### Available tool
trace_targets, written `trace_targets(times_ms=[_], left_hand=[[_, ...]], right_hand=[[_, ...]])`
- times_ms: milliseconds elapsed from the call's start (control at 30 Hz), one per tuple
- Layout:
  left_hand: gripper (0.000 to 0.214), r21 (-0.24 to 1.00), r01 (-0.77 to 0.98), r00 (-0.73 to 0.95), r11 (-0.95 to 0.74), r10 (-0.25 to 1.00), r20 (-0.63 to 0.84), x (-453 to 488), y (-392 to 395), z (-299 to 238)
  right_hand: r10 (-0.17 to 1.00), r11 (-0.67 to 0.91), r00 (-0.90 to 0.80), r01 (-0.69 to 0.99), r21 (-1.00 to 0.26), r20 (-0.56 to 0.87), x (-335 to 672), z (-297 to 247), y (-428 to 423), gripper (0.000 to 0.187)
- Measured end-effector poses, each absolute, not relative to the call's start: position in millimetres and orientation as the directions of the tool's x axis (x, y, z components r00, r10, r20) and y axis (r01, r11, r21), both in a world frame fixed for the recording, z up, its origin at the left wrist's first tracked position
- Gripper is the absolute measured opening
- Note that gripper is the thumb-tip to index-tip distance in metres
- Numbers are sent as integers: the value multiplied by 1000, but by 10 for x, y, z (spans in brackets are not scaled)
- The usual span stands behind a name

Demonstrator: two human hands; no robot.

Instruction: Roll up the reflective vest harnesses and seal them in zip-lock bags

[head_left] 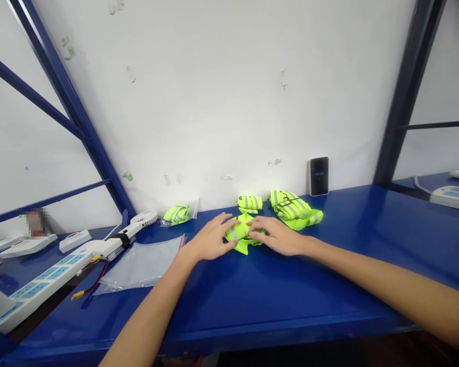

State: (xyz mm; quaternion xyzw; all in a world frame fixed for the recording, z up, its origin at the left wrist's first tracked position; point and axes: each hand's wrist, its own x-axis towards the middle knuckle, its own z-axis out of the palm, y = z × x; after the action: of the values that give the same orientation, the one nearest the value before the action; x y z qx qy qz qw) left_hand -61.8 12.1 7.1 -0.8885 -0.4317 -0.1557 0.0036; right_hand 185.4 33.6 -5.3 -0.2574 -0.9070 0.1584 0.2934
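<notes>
A fluorescent yellow reflective vest (234,233), rolled into a small bundle with grey stripes, lies on the blue table between my hands. My left hand (213,237) grips its left end, thumb on the near side and fingers on the far side. On the right end, my right hand (278,235) rests with bent fingers closed against the fabric, hiding part of it. A loose yellow flap hangs out toward me. Just behind sits another rolled vest (250,203), and to its right a larger, looser vest (292,208) spreads out.
To the left lie clear plastic bags (143,262) and a bagged yellow vest (177,214). A small white fan (144,218), a long power strip (48,275) and a cable with yellow connectors (78,294) line the left edge. A black-faced device (319,176) leans against the wall.
</notes>
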Motion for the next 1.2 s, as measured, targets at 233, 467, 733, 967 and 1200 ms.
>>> trace_targets(times_ms=[233,467,733,967,1200], left_hand=[[61,288,717,564,-634,771,294,-483,210,-179],[57,604,581,422,-546,836,350,-448,256,-143],[35,908,222,231,-356,924,305,-465,326,-220],[48,976,37,239,-213,950,199,-410,274,-247],[43,984,55,329,-171,933,144,-320,257,-222]], right_hand=[[866,440,-351,194,-877,356,1946,-49,409,41],[801,388,-560,219,-895,211,1947,-134,403,75],[593,795,-625,356,-491,507,1939,-21,226,79],[436,900,-648,296,-321,624,1965,12,206,56],[412,899,-716,217,-381,563,1937,-71,228,34]])
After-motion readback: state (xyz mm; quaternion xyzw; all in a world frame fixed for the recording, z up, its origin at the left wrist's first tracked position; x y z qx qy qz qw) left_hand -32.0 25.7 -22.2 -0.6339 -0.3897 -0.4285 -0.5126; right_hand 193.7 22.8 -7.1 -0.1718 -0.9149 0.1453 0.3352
